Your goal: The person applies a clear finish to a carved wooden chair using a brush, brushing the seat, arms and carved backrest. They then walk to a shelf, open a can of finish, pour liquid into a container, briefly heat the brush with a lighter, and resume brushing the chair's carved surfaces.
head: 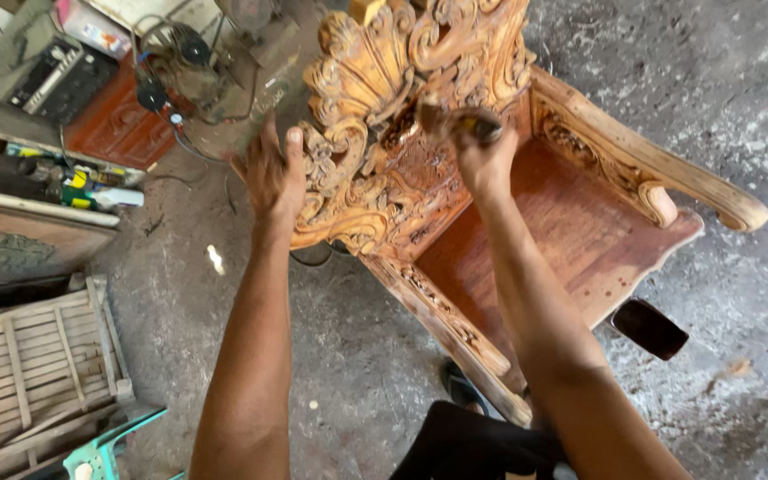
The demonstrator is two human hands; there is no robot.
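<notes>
Your left hand (273,173) lies open against the outer edge of the carved wooden chair (491,222), thumb on the scrollwork of its backrest. Your right hand (484,160) closes its grip on a small brush (460,120), blurred, pressed to the carving just beside the shell motif. The chair stands on the dusty concrete floor (740,107), near a slatted wooden panel (33,360).

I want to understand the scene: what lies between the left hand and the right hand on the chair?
In the head view, the carved shell ornament of the chair back lies between the left hand and the right hand.
</notes>
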